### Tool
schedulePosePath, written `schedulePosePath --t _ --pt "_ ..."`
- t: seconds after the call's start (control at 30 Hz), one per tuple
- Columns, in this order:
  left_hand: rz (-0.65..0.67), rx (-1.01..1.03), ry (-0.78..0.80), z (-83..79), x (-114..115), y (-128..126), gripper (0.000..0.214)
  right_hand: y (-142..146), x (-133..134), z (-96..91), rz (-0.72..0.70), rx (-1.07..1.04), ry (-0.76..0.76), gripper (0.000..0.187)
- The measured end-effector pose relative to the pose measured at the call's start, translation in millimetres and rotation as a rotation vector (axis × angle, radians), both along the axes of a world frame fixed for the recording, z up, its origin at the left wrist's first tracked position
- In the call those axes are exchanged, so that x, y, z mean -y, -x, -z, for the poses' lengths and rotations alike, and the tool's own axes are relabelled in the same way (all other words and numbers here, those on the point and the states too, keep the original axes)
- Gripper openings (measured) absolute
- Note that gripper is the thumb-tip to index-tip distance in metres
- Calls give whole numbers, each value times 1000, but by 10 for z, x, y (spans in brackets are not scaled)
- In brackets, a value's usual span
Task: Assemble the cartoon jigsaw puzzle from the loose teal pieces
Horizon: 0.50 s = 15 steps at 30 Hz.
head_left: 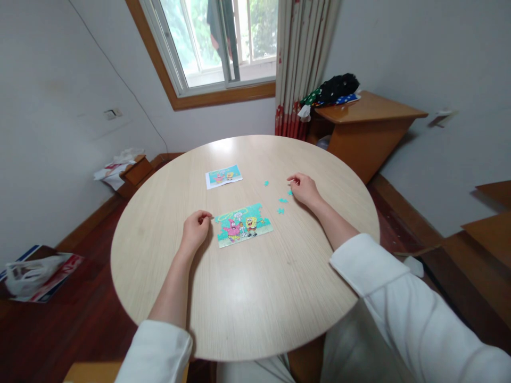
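Note:
A mostly joined jigsaw puzzle (241,226) with cartoon figures lies flat on the round table (239,298); its upper and left edges are uneven. Close to its left edge rests my left hand (197,230), fingers curled together with the tips by the border. Whether a piece is between them cannot be seen. My right hand (304,189) is further off to the right, fingers bent and drawn together above the tabletop; anything in them is too small to make out. Beside and below it lie loose teal puzzle pieces (281,211), with another puzzle piece (266,183) to its left.
Behind the puzzle lies a printed reference picture (223,176) with a white margin. A wooden cabinet (371,114) bearing dark cloth (339,89) stands at the back right, beside a curtain (299,64). Plastic bags (34,274) lie on the left.

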<state>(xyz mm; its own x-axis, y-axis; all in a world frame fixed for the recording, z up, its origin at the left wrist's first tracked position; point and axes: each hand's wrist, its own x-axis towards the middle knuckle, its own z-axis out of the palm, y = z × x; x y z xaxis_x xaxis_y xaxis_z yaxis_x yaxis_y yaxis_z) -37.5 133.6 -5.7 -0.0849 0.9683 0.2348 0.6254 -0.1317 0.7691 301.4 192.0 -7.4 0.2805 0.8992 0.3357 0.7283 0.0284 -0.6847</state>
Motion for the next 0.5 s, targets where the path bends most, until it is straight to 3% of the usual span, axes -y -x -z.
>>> schedulePosePath --t 0.23,0.5 --pt "-9 -18 5 -14 -4 -8 20 -48 34 -48 -62 60 151 25" --pt "-3 -9 5 0 -5 1 21 -211 107 -140 -196 30 186 15"
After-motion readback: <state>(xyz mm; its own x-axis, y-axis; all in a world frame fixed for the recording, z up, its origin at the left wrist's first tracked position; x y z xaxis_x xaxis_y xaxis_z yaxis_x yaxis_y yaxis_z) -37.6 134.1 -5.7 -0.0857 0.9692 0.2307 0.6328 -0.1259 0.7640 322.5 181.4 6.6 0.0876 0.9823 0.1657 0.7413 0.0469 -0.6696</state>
